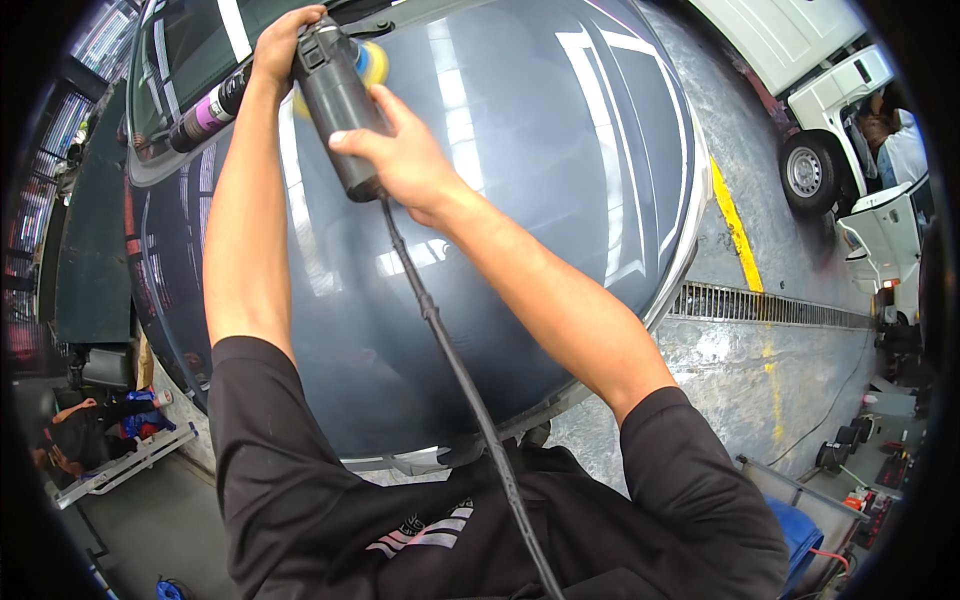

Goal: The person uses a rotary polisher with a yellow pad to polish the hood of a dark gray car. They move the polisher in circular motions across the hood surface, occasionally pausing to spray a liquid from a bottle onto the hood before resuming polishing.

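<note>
A black corded car polisher (335,105) with a yellow foam pad (374,63) is over the far part of a dark grey car hood (400,330). Around its far end wraps my left hand (283,45), fingers curled over the head. My right hand (405,150) grips the body nearer its cord end, the thumb across the top. From the polisher the black cord (440,325) runs back toward me over my shirt. The tool hides most of the pad, so whether it touches the paint cannot be told. Beside my left forearm a black bottle with a pink-purple label (207,115) lies near the windscreen.
Right of the car, a floor drain grate (770,306) and a yellow line (735,225) cross the shiny floor. A white vehicle with a black wheel (808,172) stands at far right. At lower left a person (85,430) is near a pale metal frame (125,465).
</note>
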Demonstrator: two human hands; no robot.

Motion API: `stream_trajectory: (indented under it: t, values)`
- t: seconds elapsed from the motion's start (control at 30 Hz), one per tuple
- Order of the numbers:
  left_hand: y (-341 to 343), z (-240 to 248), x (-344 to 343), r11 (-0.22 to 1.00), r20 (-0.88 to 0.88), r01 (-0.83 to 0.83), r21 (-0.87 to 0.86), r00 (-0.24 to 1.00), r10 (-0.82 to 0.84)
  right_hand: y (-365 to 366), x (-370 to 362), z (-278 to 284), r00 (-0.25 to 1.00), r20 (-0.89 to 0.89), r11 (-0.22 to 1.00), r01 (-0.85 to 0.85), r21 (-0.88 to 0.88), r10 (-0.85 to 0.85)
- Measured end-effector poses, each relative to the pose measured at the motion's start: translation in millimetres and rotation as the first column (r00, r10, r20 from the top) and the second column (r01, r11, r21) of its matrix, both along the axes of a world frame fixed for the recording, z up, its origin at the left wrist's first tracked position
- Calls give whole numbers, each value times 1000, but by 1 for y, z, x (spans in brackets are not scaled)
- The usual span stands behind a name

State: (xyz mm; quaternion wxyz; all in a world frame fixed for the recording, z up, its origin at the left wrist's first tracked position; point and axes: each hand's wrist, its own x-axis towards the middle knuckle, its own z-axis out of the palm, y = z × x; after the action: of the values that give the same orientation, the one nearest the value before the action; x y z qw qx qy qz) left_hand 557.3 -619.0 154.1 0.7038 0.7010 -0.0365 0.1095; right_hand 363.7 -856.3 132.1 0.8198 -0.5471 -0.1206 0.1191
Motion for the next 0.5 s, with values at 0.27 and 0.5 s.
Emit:
stream_trajectory:
  t: [0.27, 0.5]
  values:
    - [-59, 4, 1, 997, 172, 37, 65, 984, -48, -35, -15, 17, 996, -90, 1000, 4, 30, -1]
    - [-110, -5, -36, 994, 158, 83, 68, 983, -92, -78, -52, 1, 992, -127, 1000, 9, 10, -8]
